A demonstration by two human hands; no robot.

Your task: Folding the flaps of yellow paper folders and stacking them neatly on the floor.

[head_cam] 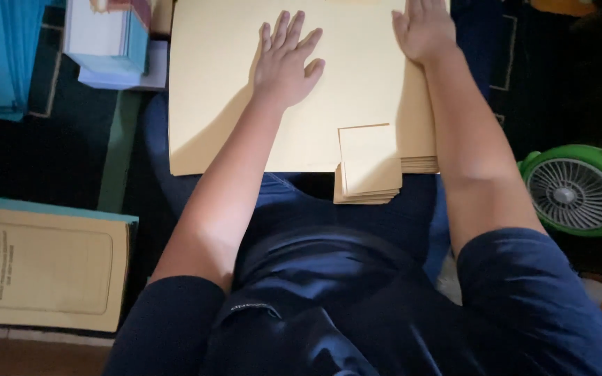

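Manila folders [301,132] look light, floppy and slick, both hands flat and spread on top, left hand [286,59], right hand [423,29], so I'd grab the stack's edges.

Pale tan folder stack [231,90] flat across the lap, tabbed corner [369,159] protruding at the near edge

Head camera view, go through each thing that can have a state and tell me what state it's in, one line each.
Left hand: flat, fingers spread, pressing on the large cream paper folder.
Right hand: palm down on the folder's right edge.
Large cream paper folder: closed, lying flat on the lap.
Stack of small cream paper flaps: piled unevenly at the folder's near edge.
Green plastic fan: lying tilted; running or not, cannot tell.
Printed cream folder: closed, flat.
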